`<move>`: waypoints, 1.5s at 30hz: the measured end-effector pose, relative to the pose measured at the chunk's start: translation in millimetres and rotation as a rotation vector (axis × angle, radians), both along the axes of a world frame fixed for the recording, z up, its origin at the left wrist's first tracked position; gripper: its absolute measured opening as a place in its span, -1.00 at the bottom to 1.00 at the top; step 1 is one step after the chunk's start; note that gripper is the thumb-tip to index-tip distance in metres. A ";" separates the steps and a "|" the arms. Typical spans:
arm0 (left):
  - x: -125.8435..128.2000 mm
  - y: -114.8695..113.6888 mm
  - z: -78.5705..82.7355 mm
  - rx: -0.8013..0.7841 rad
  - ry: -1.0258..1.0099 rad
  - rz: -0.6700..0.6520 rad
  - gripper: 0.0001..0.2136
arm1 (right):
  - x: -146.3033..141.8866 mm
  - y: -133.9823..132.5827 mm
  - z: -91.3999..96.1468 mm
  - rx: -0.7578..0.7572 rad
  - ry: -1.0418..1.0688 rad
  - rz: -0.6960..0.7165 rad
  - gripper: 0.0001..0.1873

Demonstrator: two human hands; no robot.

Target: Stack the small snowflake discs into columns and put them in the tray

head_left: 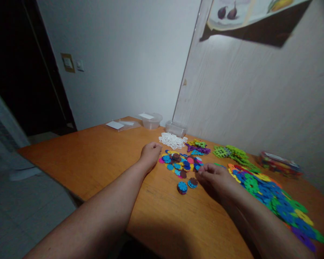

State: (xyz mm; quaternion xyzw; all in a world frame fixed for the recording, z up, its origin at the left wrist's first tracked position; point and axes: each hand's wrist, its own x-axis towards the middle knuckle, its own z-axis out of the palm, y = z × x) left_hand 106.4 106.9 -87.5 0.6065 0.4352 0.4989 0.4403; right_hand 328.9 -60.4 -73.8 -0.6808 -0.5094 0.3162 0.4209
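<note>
A pile of small notched plastic discs (pixel 178 164) in blue, brown, yellow and pink lies between my hands. Curled at the pile's left edge is my left hand (pixel 150 154); whatever its fingers hold, if anything, is hidden. My right hand (pixel 212 175) is at the pile's right side, thumb and fingers pinched together close to blue discs. Whether a disc is between those fingertips I cannot make out. Nearer to me stand two short stacks of discs, one with a blue top (pixel 182 187) and one with a brown top (pixel 192 182).
Large flower-shaped pieces (pixel 275 201) spread along the right. Behind the discs lie white lattice pieces (pixel 172 140), purple lattice pieces (pixel 198 148) and green ones (pixel 236 154). Clear containers (pixel 151 121), a flat bag (pixel 124 125) and a filled packet (pixel 280 163) sit towards the wall.
</note>
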 end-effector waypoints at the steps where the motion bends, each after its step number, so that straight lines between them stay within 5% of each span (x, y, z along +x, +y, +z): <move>1: 0.1 0.3 -0.3 0.004 0.002 0.000 -0.80 | 4.0 1.4 -1.3 0.029 -0.095 -0.056 -0.84; 7: 0.7 1.9 -2.4 0.017 0.009 0.000 -0.79 | 6.4 2.9 10.7 0.041 -0.842 -0.163 -0.70; 16: 0.8 3.9 -4.2 0.003 0.011 0.001 -0.80 | -8.3 4.2 15.1 -0.080 -1.082 -0.119 -0.65; 20: 0.9 2.1 -2.7 0.002 -0.007 -0.001 -0.80 | -4.2 1.2 18.2 0.018 -1.024 -0.171 -0.67; 26: 0.2 -1.1 0.8 0.007 0.001 0.004 -0.81 | -3.8 -5.8 6.5 0.041 -0.273 -0.034 -0.72; 29: 0.0 -2.4 2.5 0.002 0.010 0.003 -0.82 | -4.3 -8.8 2.5 -0.055 -0.119 0.052 -0.71; 40: 0.4 -0.7 0.5 0.002 0.000 0.005 -0.81 | -23.7 -21.4 22.4 -0.083 -0.478 0.220 -0.69; 45: 0.2 -0.1 0.3 0.008 0.003 0.009 -0.80 | -33.3 -19.9 23.5 -0.081 -0.645 0.219 -0.85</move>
